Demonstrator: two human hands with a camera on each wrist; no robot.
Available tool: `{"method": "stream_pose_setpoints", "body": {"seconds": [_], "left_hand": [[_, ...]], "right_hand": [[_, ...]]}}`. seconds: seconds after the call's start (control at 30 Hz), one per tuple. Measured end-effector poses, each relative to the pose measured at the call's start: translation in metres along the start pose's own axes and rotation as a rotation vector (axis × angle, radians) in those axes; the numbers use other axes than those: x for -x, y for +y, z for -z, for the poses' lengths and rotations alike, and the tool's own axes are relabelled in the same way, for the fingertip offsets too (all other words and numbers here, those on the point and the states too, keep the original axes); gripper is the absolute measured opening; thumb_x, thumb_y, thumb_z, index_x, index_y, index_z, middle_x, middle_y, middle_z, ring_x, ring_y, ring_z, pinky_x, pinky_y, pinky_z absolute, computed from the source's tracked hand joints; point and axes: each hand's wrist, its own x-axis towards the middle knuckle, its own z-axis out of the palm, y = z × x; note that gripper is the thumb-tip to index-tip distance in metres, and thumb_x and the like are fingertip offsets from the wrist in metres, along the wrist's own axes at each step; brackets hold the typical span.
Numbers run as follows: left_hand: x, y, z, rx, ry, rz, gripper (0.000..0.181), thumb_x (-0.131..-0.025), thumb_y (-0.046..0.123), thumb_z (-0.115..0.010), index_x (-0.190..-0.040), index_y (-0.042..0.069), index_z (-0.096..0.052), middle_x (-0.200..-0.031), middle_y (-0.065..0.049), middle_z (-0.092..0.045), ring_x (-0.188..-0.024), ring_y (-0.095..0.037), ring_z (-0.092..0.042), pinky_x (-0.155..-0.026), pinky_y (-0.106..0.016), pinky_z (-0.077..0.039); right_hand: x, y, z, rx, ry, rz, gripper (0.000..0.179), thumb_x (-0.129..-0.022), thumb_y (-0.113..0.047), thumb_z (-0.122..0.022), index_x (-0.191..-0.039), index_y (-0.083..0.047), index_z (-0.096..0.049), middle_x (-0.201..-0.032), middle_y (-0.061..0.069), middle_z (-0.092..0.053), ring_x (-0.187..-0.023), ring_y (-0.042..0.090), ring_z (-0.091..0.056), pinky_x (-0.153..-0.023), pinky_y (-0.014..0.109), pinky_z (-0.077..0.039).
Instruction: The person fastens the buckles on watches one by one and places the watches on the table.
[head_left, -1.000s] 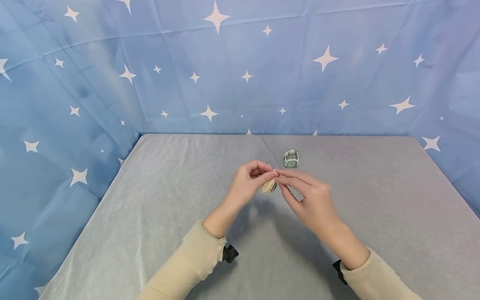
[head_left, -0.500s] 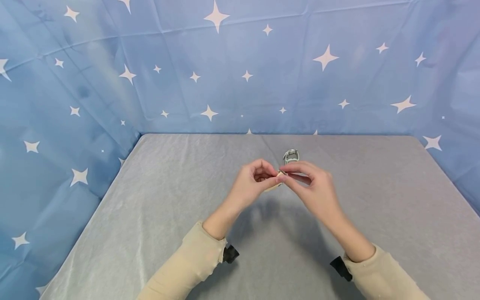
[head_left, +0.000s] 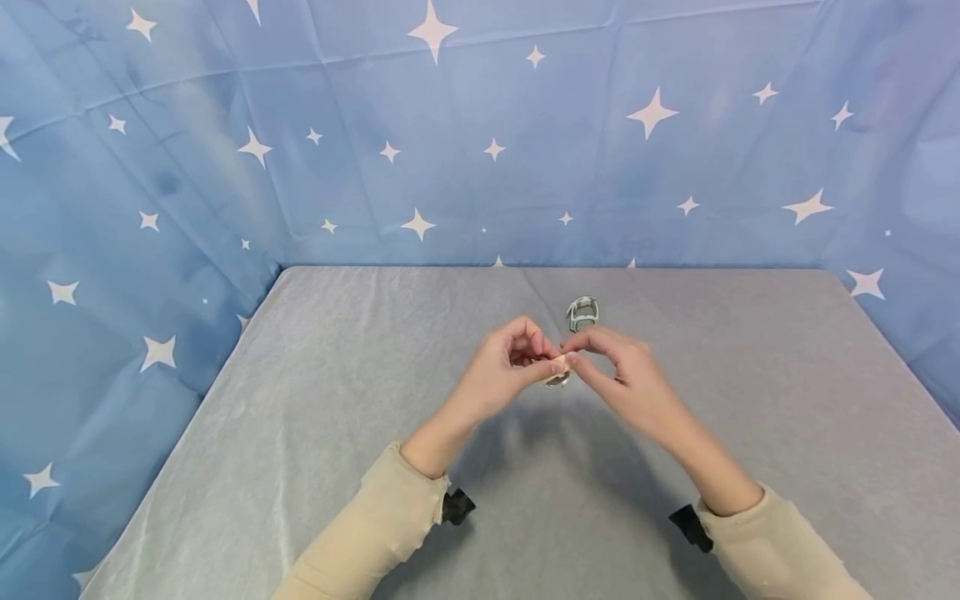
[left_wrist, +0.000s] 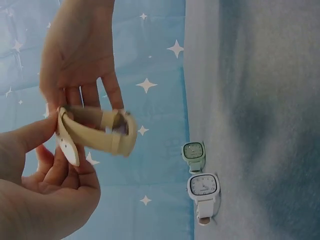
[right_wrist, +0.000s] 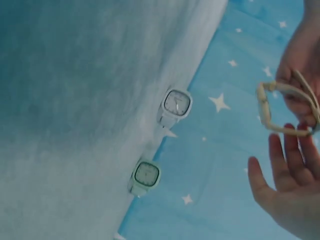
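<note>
A cream wristwatch (head_left: 557, 381) is held up above the table between both hands, its strap closed into a loop. In the left wrist view the left hand (left_wrist: 55, 200) pinches the strap (left_wrist: 92, 138) with its thumb near the holed free end (left_wrist: 68, 145). The right hand (head_left: 626, 375) meets it from the other side, thumb and index finger at the strap by the left fingertips. Its other fingers extend past the loop in the left wrist view. The watch case (right_wrist: 264, 106) faces away from the left hand (right_wrist: 300, 55) in the right wrist view.
A pale green watch (head_left: 582, 315) rests on the grey cloth-covered table (head_left: 337, 375) behind the hands. Beside it lies a white watch (left_wrist: 204, 185), hidden in the head view. A blue star-patterned curtain (head_left: 480, 100) hangs at the table's back and sides.
The right hand has shifted its hold, bringing thumb and index finger close against the left fingertips. The watch has turned and moved slightly right, its case now hanging below the fingers.
</note>
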Motion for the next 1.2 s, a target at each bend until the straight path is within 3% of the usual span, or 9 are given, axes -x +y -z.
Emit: {"method": "stream_pose_setpoints", "body": {"seconds": [0.3,0.5,0.67,0.8,1.0,1.1,1.2], "left_hand": [[-0.004,-0.001,0.008,-0.047,-0.112,0.018,0.025,-0.088,-0.010,-0.067,-0.084,0.000,-0.044,-0.094,-0.028,-0.067,-0.080,-0.004,-0.063,-0.075,-0.019,-0.051],[-0.003,0.000,0.012,-0.089,-0.153,0.003,0.018,-0.089,-0.003,-0.069,-0.090,0.001,-0.051,-0.097,-0.022,-0.069,-0.087,-0.008,-0.065,-0.081,-0.023,-0.053],[-0.001,-0.007,0.018,-0.107,-0.192,-0.062,0.022,-0.089,0.005,-0.071,-0.108,0.002,-0.061,-0.106,-0.013,-0.067,-0.097,-0.012,-0.063,-0.093,-0.033,-0.051],[0.000,-0.014,0.020,-0.102,-0.209,-0.122,0.033,-0.087,0.001,-0.073,-0.118,0.001,-0.063,-0.110,-0.013,-0.063,-0.100,-0.010,-0.062,-0.098,-0.037,-0.050],[0.000,-0.018,0.017,0.001,-0.142,-0.170,0.022,-0.089,-0.008,-0.066,-0.110,-0.010,-0.062,-0.104,-0.026,-0.060,-0.096,-0.006,-0.063,-0.098,-0.047,-0.053],[0.000,-0.018,0.015,0.032,-0.117,-0.151,0.021,-0.089,-0.009,-0.064,-0.110,-0.011,-0.061,-0.104,-0.029,-0.062,-0.094,-0.007,-0.065,-0.091,-0.039,-0.056],[0.002,-0.017,0.014,0.056,-0.100,-0.107,0.020,-0.091,-0.007,-0.063,-0.110,-0.011,-0.060,-0.104,-0.031,-0.063,-0.088,-0.009,-0.066,-0.079,-0.027,-0.057]], "right_hand": [[-0.001,-0.002,0.013,-0.321,-0.256,-0.171,0.008,-0.099,-0.005,-0.059,-0.102,0.000,-0.065,-0.095,0.010,-0.067,-0.089,0.012,-0.066,-0.083,0.023,-0.054],[0.000,-0.006,0.021,-0.358,-0.337,-0.224,0.012,-0.099,-0.005,-0.058,-0.101,0.004,-0.065,-0.093,0.010,-0.067,-0.087,0.005,-0.063,-0.082,0.020,-0.051],[0.002,-0.006,0.021,-0.420,-0.378,-0.296,0.018,-0.101,-0.010,-0.056,-0.106,0.005,-0.065,-0.096,0.005,-0.068,-0.092,0.007,-0.063,-0.089,0.021,-0.049],[0.003,-0.005,0.019,-0.495,-0.359,-0.351,0.022,-0.102,-0.011,-0.054,-0.109,0.008,-0.062,-0.096,0.001,-0.068,-0.094,0.007,-0.064,-0.092,0.021,-0.051],[0.001,-0.005,0.015,-0.676,-0.251,-0.463,0.020,-0.101,-0.014,-0.059,-0.113,0.002,-0.060,-0.103,-0.003,-0.067,-0.100,0.008,-0.068,-0.094,0.023,-0.055],[0.001,-0.005,0.014,-0.717,-0.200,-0.470,0.016,-0.101,-0.017,-0.059,-0.112,-0.005,-0.062,-0.106,-0.003,-0.068,-0.100,0.010,-0.069,-0.093,0.025,-0.056],[0.000,-0.007,0.014,-0.718,-0.136,-0.427,0.016,-0.102,-0.017,-0.058,-0.114,-0.007,-0.063,-0.109,-0.005,-0.068,-0.102,0.009,-0.069,-0.093,0.024,-0.056]]}}
